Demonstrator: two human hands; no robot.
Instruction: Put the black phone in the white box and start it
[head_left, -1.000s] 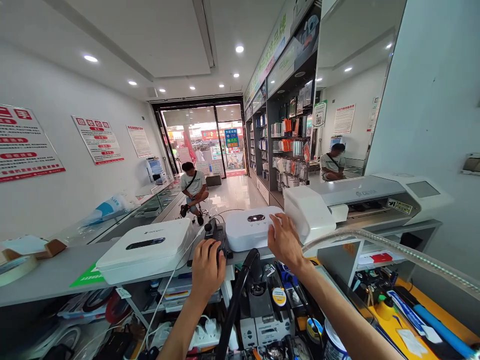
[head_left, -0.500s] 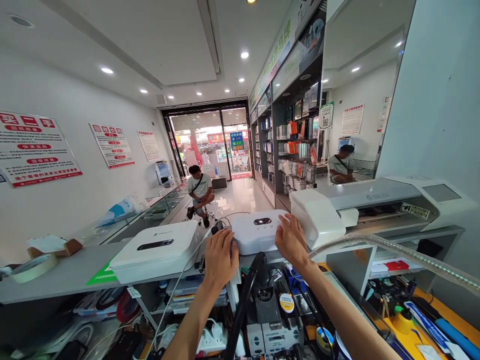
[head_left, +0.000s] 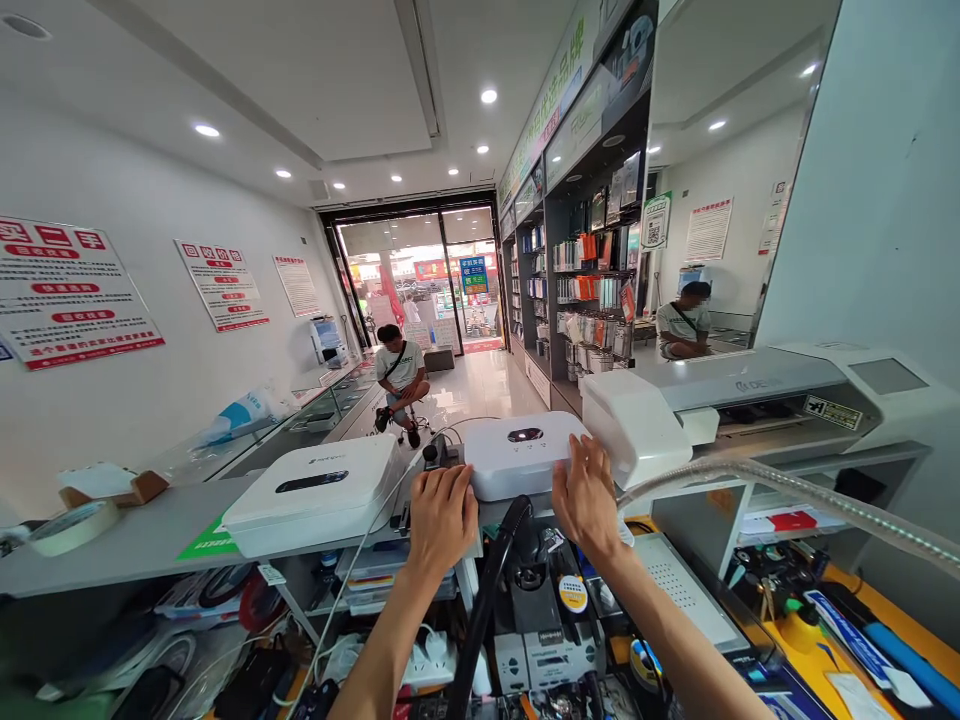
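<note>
A white, rounded box-shaped machine [head_left: 491, 455] with a small dark oval panel on top sits on the grey shelf between my hands. At its left front corner is my left hand [head_left: 442, 515], with the fingers bent and close together. My right hand [head_left: 589, 495] grips the right front corner, its fingertips curled over the edge. What the left fingertips touch underneath is hidden. Farther left stands a similar white machine [head_left: 322, 490] with a long dark panel. A black flexible tube [head_left: 487, 610] rises in front of me, between my forearms.
A large white and grey printer [head_left: 750, 395] stands at the right, with a clear ribbed hose [head_left: 750, 470] crossing before it. Tape [head_left: 75, 527] lies on the left shelf [head_left: 150, 535]. Bench equipment [head_left: 551, 660] crowds the area below. A person [head_left: 401, 370] sits beyond the shelf.
My right hand has shifted slightly down along the white machine's right corner. My left hand stays at the left corner. The view has tilted slightly.
</note>
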